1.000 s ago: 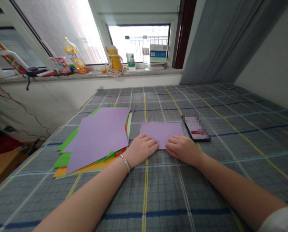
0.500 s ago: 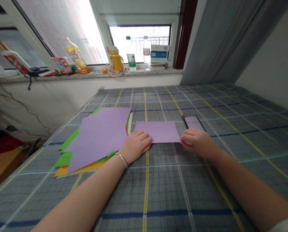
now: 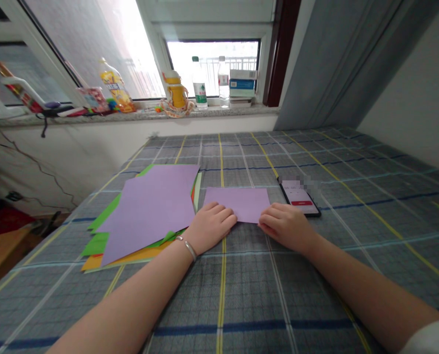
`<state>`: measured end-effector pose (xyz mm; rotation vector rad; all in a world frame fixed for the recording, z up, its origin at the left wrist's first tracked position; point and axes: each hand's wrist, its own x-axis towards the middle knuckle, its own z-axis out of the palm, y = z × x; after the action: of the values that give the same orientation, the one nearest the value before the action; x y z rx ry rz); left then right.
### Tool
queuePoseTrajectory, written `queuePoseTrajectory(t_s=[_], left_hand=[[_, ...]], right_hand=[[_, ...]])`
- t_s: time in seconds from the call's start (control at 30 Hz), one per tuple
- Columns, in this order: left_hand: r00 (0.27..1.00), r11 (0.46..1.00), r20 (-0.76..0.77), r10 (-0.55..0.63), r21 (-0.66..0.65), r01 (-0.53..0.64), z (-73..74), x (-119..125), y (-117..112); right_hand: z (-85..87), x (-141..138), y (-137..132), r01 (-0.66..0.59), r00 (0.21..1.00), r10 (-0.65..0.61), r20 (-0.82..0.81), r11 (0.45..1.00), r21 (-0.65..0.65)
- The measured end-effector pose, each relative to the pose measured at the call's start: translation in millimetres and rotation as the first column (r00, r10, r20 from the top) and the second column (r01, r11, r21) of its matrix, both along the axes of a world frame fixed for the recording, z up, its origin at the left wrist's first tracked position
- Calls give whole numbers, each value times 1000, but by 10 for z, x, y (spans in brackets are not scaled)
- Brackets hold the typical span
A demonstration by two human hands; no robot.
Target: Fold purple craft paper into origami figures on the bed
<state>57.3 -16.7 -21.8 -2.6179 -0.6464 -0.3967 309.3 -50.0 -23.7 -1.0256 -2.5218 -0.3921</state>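
A small purple sheet of paper point(image 3: 237, 200) lies on the plaid cloth before me, its long near edge towards me; it looks folded. My left hand point(image 3: 212, 223) rests over its near left part, fingers close together and bent down onto the edge. At the near right corner, my right hand point(image 3: 283, 225) has its fingers curled together on the paper's edge. Both thumbs are mostly hidden. To the left of my left hand is a loose stack of coloured paper, topped by large purple sheets point(image 3: 156, 206), with green point(image 3: 97, 243) and orange point(image 3: 131, 256) sheets sticking out beneath.
A phone point(image 3: 300, 196) with a lit screen lies just beyond my right hand. On the windowsill point(image 3: 219, 112) stand an orange drink bottle point(image 3: 118, 88), a yellow cup point(image 3: 177, 93), two clear bottles point(image 3: 200, 86) and stacked boxes point(image 3: 242, 86). A grey curtain point(image 3: 326, 64) hangs at right.
My right hand has moved left along the paper's near edge and slightly towards me, uncovering more of the phone. My left hand has shifted slightly right and nearer me.
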Motion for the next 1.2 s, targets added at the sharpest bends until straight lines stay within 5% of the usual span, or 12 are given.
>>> queuePoseTrajectory(t_s=[0.4,0.77,1.2], left_hand=[[993,998,100,-64,25,62,-64,142,-2],[998,992,17,61,106,-63,112,-111,73],[991,990,-50,121,81,-117,235,-390,174]], right_hand=[[-29,-79,-17,-8,1000,8,-1,999,-52],[4,284,34,14,985,-55,-166,972,-234],[18,307,33,22,993,-65,-102,927,-375]])
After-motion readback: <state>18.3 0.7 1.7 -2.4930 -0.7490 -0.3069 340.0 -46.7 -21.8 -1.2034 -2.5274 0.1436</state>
